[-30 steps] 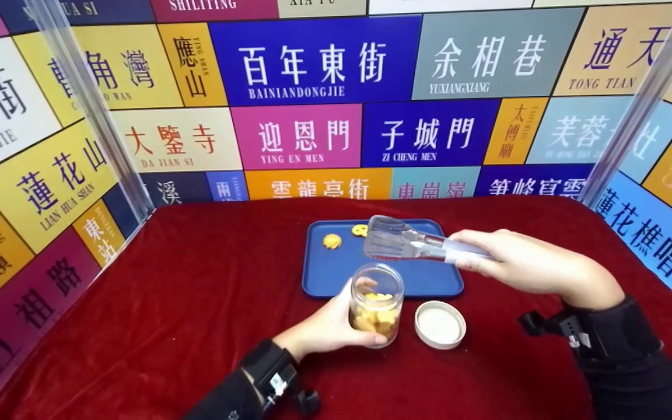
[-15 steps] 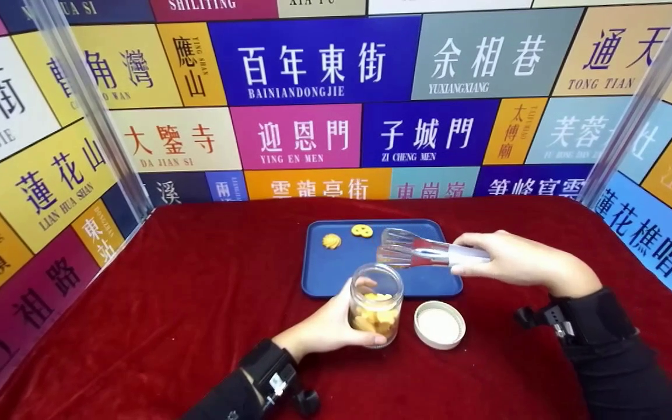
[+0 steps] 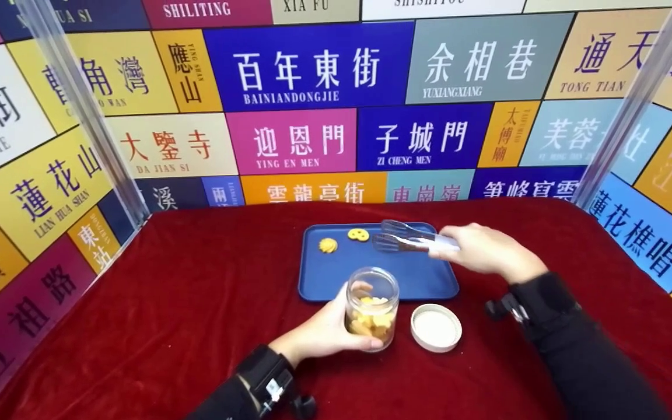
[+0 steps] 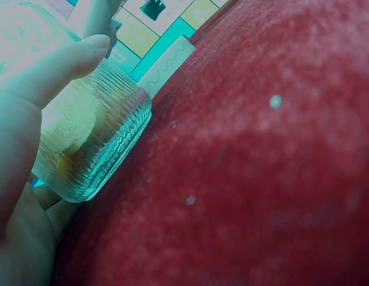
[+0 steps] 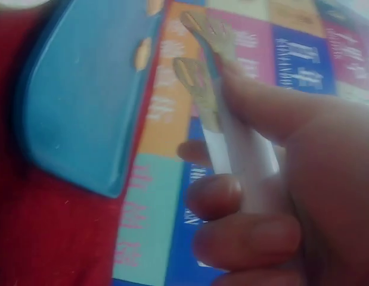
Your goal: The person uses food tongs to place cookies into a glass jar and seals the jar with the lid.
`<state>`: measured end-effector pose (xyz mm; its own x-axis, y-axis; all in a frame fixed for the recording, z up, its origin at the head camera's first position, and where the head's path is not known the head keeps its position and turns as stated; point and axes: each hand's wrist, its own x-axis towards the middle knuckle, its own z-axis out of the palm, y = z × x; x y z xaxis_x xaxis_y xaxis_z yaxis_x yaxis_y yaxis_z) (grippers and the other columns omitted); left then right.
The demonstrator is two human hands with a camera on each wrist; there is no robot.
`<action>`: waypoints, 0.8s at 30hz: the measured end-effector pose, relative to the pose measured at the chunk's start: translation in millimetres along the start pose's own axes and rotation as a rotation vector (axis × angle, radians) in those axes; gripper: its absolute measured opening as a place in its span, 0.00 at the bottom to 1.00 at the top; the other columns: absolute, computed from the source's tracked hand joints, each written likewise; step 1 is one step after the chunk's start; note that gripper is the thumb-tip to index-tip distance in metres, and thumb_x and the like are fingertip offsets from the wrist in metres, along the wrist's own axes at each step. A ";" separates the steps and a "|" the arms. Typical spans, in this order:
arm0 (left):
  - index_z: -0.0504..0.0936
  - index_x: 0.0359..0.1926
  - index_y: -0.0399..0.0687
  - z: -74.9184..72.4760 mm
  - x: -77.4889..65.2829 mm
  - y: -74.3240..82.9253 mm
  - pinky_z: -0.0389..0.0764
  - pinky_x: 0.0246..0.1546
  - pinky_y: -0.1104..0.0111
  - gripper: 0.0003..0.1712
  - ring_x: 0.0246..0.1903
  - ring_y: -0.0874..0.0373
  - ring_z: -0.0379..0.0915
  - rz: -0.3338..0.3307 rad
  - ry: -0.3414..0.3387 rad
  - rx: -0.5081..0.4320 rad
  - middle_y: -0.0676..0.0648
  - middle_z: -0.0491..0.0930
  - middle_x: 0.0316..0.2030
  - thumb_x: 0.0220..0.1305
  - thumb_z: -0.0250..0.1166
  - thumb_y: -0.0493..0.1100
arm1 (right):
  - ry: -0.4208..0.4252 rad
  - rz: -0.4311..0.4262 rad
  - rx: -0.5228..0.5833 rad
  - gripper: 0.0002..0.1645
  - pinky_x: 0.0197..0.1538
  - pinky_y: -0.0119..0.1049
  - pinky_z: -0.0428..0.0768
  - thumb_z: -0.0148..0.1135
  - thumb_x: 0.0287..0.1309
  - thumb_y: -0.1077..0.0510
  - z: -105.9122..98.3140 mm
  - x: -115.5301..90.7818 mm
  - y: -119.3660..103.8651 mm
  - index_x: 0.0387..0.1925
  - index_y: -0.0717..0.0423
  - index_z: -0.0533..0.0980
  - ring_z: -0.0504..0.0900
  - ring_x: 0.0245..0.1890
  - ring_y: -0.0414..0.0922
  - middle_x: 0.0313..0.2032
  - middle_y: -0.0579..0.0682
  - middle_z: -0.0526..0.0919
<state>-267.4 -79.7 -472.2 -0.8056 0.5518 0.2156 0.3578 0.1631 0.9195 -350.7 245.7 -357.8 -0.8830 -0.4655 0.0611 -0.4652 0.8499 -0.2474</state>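
My left hand [image 3: 324, 332] grips a clear ribbed glass jar [image 3: 385, 326] that stands uncapped near the tray's front edge. Yellow cookies [image 3: 365, 321] fill its lower part; in the left wrist view the thumb lies across the glass. My right hand [image 3: 487, 251] holds a pair of tongs [image 3: 406, 239] with slotted ends, over the right part of a blue tray [image 3: 324, 277]. In the right wrist view the two tong tips [image 5: 196, 80] stand apart, with no cookie seen between them. A swirled cookie [image 3: 328, 245] and a pretzel-shaped cookie [image 3: 358, 234] lie on the tray's far left part.
A round pale lid [image 3: 436, 328] lies inner side up, right of the jar. Dark red cloth [image 3: 196, 291] covers the table. Behind it stands a wall of coloured sign panels [image 3: 307, 64], with clear upright posts [image 3: 633, 105] at both sides.
My right hand and the tongs have moved back and a little left over the tray, and the tong ends have spread apart. The left hand still holds the jar. The head view has shifted slightly.
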 end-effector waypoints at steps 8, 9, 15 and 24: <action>0.57 0.77 0.45 -1.1 -2.1 -0.4 0.67 0.72 0.64 0.59 0.64 0.60 0.73 -0.009 0.000 -0.007 0.46 0.69 0.69 0.53 0.85 0.44 | -0.052 0.029 0.018 0.35 0.45 0.48 0.78 0.65 0.70 0.31 16.7 39.5 13.6 0.56 0.58 0.81 0.80 0.40 0.52 0.41 0.53 0.84; 0.56 0.77 0.44 -1.4 -2.3 -0.3 0.67 0.72 0.64 0.59 0.64 0.60 0.73 -0.008 0.000 -0.006 0.46 0.69 0.69 0.53 0.85 0.44 | -0.056 0.034 0.022 0.36 0.45 0.49 0.78 0.65 0.70 0.31 19.0 43.2 14.7 0.57 0.58 0.80 0.80 0.40 0.52 0.41 0.54 0.84; 0.56 0.77 0.45 -1.5 -2.1 -0.3 0.68 0.73 0.63 0.59 0.64 0.60 0.74 0.000 -0.002 -0.014 0.45 0.69 0.69 0.54 0.85 0.43 | -0.083 0.055 0.027 0.36 0.48 0.49 0.78 0.64 0.71 0.34 30.0 61.2 15.1 0.60 0.60 0.80 0.80 0.42 0.54 0.44 0.56 0.84; 0.58 0.77 0.48 -2.0 0.4 2.1 0.67 0.73 0.63 0.58 0.64 0.61 0.73 -0.002 -0.006 -0.008 0.51 0.70 0.68 0.54 0.85 0.45 | -0.125 0.072 0.029 0.39 0.58 0.55 0.78 0.63 0.74 0.37 37.8 76.0 2.5 0.69 0.64 0.74 0.80 0.50 0.58 0.54 0.62 0.83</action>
<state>-267.9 -80.9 -469.5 -0.8032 0.5568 0.2118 0.3525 0.1577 0.9224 -416.7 203.1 -390.3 -0.8984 -0.4322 -0.0781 -0.3973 0.8756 -0.2746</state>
